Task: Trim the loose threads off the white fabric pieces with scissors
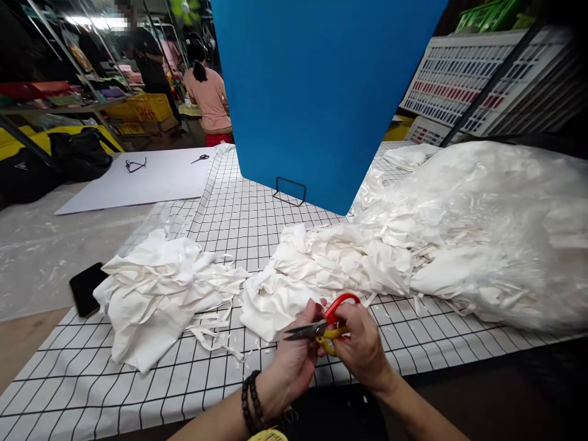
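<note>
Both hands meet low over the grid-patterned cloth (257,214), close together around one pair of scissors (321,327). The right hand (361,346) grips the handles, one loop red, one yellow, fingers curled through them. The left hand (294,358), beaded bracelet (252,401) on its wrist, pinches at the dark metal blades, which lie nearly closed and point left. Just beyond the hands sits a heap of white fabric pieces (340,257); further left, a second white heap (156,291) with trailing strips, a black phone (85,288) beside it.
</note>
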Available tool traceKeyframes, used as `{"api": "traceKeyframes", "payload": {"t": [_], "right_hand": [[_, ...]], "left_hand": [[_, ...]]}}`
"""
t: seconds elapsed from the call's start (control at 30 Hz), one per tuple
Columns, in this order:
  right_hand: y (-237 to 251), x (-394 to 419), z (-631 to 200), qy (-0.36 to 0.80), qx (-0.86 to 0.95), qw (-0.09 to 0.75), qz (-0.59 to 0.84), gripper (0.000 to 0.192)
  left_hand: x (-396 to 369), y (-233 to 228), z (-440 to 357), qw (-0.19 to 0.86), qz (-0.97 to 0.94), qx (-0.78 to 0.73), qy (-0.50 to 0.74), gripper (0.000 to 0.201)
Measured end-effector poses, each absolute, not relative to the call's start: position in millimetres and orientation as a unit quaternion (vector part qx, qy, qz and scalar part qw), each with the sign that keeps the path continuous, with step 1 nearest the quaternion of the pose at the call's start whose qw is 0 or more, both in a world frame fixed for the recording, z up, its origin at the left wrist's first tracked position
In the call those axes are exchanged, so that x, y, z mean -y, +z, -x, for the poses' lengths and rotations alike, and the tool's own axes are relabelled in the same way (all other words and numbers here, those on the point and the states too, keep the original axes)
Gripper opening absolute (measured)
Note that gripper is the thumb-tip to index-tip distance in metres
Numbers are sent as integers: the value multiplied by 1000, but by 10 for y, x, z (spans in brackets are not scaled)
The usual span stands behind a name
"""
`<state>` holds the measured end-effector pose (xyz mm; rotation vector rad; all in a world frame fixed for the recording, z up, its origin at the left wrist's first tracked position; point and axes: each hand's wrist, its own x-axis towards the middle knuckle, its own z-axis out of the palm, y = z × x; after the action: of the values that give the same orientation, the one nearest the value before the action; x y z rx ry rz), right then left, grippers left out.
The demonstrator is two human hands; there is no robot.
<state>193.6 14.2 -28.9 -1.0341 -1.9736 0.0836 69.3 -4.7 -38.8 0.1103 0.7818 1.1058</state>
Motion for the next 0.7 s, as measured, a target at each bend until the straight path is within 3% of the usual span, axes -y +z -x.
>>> {"api": "traceKeyframes", "payload": {"t": [0.07,0.27,0.47,0.7], "right_hand": [[-337,-83,-1911,58,822,423,376,24],[-300,-98,-1960,344,774,318,426,22],[-263,-115,-1882,338,829,287,340,29],[-307,-232,-1867,453,683,366,441,22]], "left_hand": [[71,-375,-599,780,-50,-358,511,30],[136,-311,-341,757,-75,-361,539,25],[111,-276,-240,779,-74,-358,509,24],[193,-357,-105,746,-172,-415,492,33]]}}
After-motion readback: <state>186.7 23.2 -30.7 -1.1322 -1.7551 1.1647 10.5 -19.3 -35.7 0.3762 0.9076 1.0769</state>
